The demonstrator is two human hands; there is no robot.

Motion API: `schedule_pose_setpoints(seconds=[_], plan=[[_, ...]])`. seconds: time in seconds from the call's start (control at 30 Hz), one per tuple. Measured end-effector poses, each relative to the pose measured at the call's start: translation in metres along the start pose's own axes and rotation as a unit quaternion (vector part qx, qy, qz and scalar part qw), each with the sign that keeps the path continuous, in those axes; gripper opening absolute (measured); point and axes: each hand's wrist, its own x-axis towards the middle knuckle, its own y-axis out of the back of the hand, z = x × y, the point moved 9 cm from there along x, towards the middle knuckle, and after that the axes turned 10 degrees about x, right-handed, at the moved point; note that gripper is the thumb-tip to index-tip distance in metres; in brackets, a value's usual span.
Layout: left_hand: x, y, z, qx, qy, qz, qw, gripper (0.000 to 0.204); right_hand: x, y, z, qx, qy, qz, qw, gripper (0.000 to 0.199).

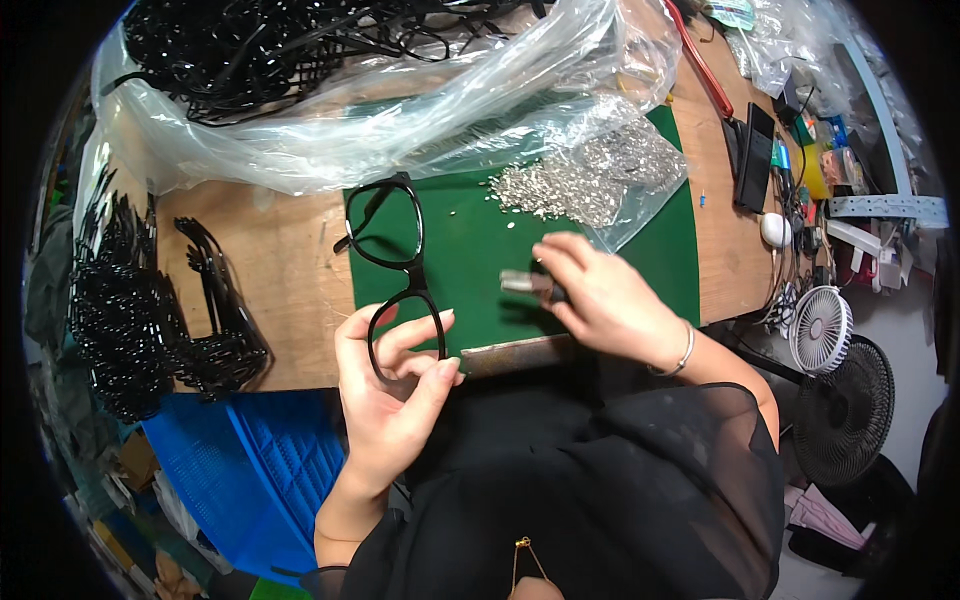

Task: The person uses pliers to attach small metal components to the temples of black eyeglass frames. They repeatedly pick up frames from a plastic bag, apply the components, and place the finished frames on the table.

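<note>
Black garment (560, 470) cloth fills the space nearest the camera, with a thin gold necklace (522, 541) lying over it. From the lower left, the left forearm rises steeply; the left hand (388, 415) turns its palm upward, thumb to the right, fingers curled around the nearer rim of a black glasses frame (416, 276), holding it. That frame reaches away from the person over a green mat (460, 240), its far rim left of a pile of small silver pieces (545, 190). At the right, the bent arm comes in from the side, a bracelet (688, 350) at its wrist. Knuckles up, the right hand (615, 305) closes around a metal-tipped tool (524, 283), blurred, pointing left toward the frame, apart from it.
</note>
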Motion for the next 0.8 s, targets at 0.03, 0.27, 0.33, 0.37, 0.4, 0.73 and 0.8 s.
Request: schedule_pose_setpoints(seconds=[0.03,0.27,0.33,0.37,0.4,0.73,0.8], plan=[[0.001,-0.004,0.002,0.002,-0.014,0.008,1.000,0.061,0.004,0.009,0.006,-0.006,-0.031,0.005,0.999,0.040],[0.001,-0.022,0.008,-0.023,-0.051,0.008,0.998,0.078,0.012,-0.005,0.055,0.051,-0.113,0.038,0.992,0.010],[0.002,-0.020,0.006,-0.058,-0.062,-0.025,0.996,0.090,0.009,-0.008,0.059,0.046,-0.118,0.027,0.992,0.010],[0.004,-0.022,0.009,-0.067,-0.080,-0.036,0.994,0.093,0.011,-0.008,0.056,0.051,-0.104,0.021,0.993,0.010],[0.006,-0.024,0.013,-0.076,-0.098,-0.047,0.991,0.097,0.012,-0.009,0.053,0.057,-0.090,0.015,0.994,0.010],[0.005,-0.032,0.011,-0.023,-0.128,-0.024,0.991,0.093,0.012,-0.011,0.063,0.152,-0.136,-0.017,0.979,0.011],[0.007,-0.029,0.009,-0.029,-0.116,-0.016,0.993,0.093,0.014,-0.011,0.063,0.113,-0.140,-0.032,0.983,0.012]])
